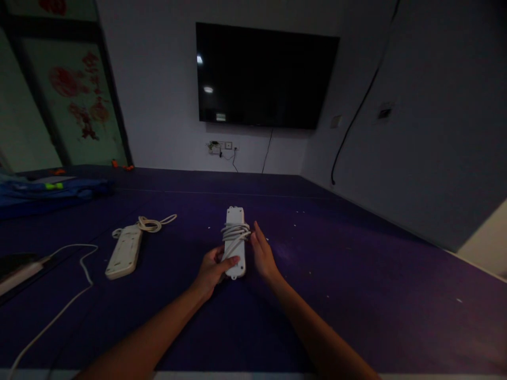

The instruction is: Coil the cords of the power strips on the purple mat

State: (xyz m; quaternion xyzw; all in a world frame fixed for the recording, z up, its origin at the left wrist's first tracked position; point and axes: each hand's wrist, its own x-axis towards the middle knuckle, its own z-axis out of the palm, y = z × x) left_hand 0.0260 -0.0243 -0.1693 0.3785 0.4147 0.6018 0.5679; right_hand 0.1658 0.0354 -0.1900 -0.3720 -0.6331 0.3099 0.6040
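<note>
Left hand (211,272) grips the lower end of the white power strip (235,215) over the purple surface (356,301), thumb across its face, presumably for steadiness; right hand (264,258), fingers extended, flanks the wound cord (235,232), contact unclear.

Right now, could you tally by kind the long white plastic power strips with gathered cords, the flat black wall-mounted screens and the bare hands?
Long white plastic power strips of that sort: 2
Flat black wall-mounted screen: 1
Bare hands: 2 (left hand, right hand)
Total: 5
</note>
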